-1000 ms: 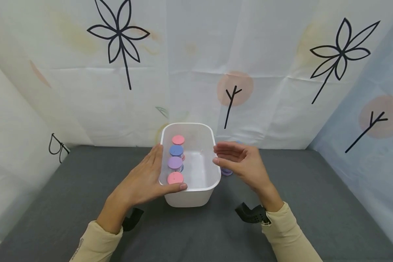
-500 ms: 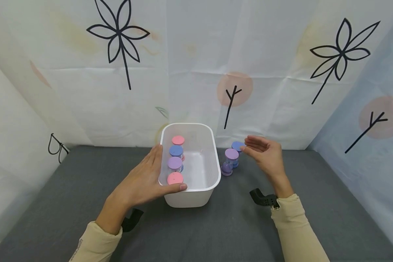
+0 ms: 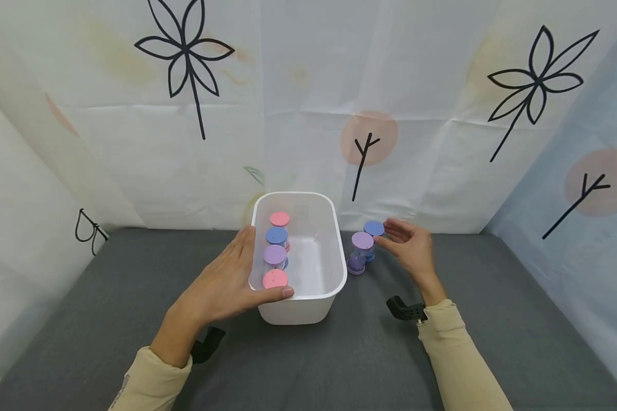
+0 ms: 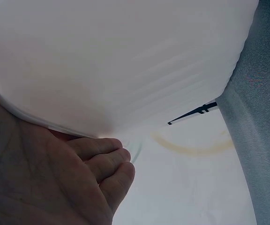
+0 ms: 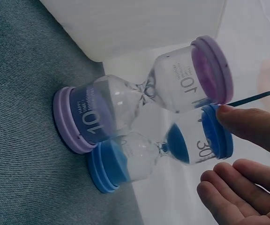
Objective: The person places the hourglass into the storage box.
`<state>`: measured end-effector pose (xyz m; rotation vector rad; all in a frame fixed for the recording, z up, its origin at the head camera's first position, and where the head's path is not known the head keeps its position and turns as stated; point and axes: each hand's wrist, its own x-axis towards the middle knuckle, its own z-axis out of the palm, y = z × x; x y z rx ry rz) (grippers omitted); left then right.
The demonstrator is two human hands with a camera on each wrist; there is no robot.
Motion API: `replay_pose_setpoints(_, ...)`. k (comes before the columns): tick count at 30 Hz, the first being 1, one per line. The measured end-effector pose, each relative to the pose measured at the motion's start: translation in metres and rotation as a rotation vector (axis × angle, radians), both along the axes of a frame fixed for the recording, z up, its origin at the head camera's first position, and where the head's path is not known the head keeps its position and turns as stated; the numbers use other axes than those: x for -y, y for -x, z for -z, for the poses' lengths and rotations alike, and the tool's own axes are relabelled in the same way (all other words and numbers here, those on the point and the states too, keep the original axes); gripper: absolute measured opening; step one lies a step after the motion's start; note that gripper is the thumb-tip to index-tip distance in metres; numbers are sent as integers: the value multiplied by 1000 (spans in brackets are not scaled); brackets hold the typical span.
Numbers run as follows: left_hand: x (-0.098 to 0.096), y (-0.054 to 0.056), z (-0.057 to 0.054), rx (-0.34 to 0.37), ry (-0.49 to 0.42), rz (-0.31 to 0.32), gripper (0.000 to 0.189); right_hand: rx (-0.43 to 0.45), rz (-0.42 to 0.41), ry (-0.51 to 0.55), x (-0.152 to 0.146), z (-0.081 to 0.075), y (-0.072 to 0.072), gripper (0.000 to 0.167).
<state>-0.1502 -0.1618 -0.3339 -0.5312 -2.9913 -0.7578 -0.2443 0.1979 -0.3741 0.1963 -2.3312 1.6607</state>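
My left hand [image 3: 223,285] rests against the left side of a white plastic bin [image 3: 303,313], fingers straight along the outer wall and thumb lying over the front rim. Inside the bin stands a row of hourglasses with pink, blue and purple caps, the nearest one pink [image 3: 275,278]. To the bin's right, a purple hourglass [image 5: 97,110] and a blue hourglass [image 5: 144,159] stand upright on the cloth. My right hand [image 3: 408,251] is at the blue one: the thumb tip meets its top cap, while the other fingers stay extended and apart from it.
A dark grey cloth [image 3: 308,365] covers the table. Behind it hangs a white printed backdrop [image 3: 308,142] with line-drawn flowers, close to the bin's far end. The purple hourglass stands right by the bin's right wall.
My right hand has moved from the bin's right rim out to the right, past the two hourglasses, then slightly back left to the blue one. My left hand and the bin have stayed put.
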Motion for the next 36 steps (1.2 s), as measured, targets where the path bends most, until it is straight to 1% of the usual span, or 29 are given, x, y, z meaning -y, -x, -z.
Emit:
replay_pose_setpoints(3, 0, 0, 0, 6, 3, -2, 134, 15, 4, 3, 2, 2, 3, 55)
replay_pose_setpoints(8, 0, 0, 0, 6, 0, -1, 134, 38, 15, -25, 5, 4, 6, 54)
replay_pose_setpoints(15, 0, 1, 0, -7, -12, 5, 134, 50, -28, -20, 6, 10, 12, 51)
replay_pose_setpoints(19, 0, 1, -1, -1, -11, 4, 134, 64, -58, 14, 7, 13, 16, 50)
replay_pose_setpoints(22, 0, 0, -1, 6, -9, 1, 134, 73, -63, 47, 7, 14, 16, 49)
replay_pose_setpoints(31, 0, 0, -1, 3, -11, 0, 135, 64, 28, 153, 1, 16, 14, 48)
replay_pose_setpoints(34, 0, 0, -1, 6, -10, 1, 135, 67, 59, 170, -2, 12, 12, 51)
replay_pose_setpoints(36, 0, 0, -1, 9, -10, 2, 135, 73, 80, 177, -4, 6, 9, 52)
